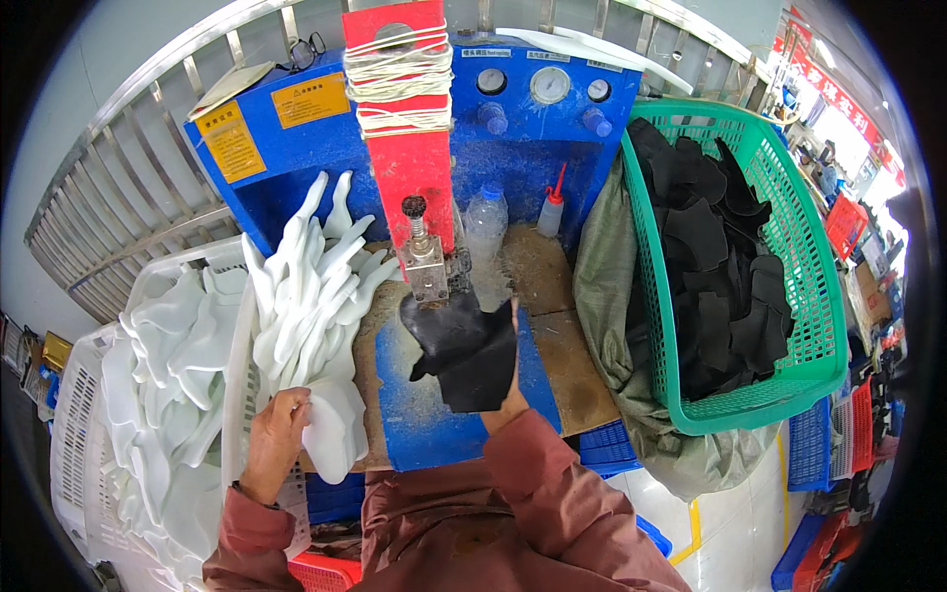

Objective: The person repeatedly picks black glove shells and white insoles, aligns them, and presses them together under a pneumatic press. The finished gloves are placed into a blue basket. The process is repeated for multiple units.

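My right hand (510, 404) holds a black curved sheet piece (462, 351) by its right edge. Most of that hand's fingers are hidden behind the piece. The far end of the black piece lies beneath the metal head (426, 274) of a red machine arm (412, 178); whether the two touch I cannot tell. At the left, my left hand (279, 434) is closed, pinching the edge of a white shaped piece (333, 431) at the near end of a pile. More white curved pieces (308, 286) are stacked beyond it, their narrow ends pointing away.
A blue machine housing (326, 128) with gauges stands behind. On the worktop (574, 365) are a clear bottle (485, 225) and a red-tipped squeeze bottle (551, 212). A green basket (681, 419) of black pieces stands right; a white basket (79, 444) of white pieces stands left.
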### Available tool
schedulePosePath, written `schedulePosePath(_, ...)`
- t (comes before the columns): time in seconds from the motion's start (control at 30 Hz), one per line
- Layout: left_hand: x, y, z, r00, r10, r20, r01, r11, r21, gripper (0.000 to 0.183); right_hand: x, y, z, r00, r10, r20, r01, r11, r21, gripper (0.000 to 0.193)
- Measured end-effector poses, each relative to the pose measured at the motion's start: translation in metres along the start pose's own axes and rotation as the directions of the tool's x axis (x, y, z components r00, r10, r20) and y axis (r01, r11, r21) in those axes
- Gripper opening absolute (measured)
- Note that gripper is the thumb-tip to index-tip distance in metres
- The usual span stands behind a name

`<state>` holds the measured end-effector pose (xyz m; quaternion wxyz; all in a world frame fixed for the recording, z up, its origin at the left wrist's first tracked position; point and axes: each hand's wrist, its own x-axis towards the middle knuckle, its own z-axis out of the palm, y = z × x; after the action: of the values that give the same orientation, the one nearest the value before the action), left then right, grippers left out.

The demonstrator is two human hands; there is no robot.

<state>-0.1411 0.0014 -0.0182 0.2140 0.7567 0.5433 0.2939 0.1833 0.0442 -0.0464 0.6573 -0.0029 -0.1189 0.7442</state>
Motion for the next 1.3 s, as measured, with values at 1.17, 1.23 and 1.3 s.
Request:
schedulePosePath(1.17,0.011,-0.003,-0.003,0.951,0.257,-0.174,-0.222,0.955,0.197,0.015,-0.056,-0.014,-0.028,0.96,-0.014,-0.281,0.014,1.0,0.0,0.073)
schedulePosePath(1.23,0.01,-0.001,-0.007,0.949,0.267,-0.168,-0.233,0.952,0.197,0.014,-0.059,-0.011,-0.027,0.96,0.0,-0.281,0.001,1.0,0.005,0.074)
schedulePosePath(1.3,0.01,-0.001,-0.01,0.944,0.278,-0.177,-0.246,0.952,0.183,0.014,-0.062,-0.008,-0.027,0.954,0.013,-0.3,-0.016,1.0,-0.007,0.075)
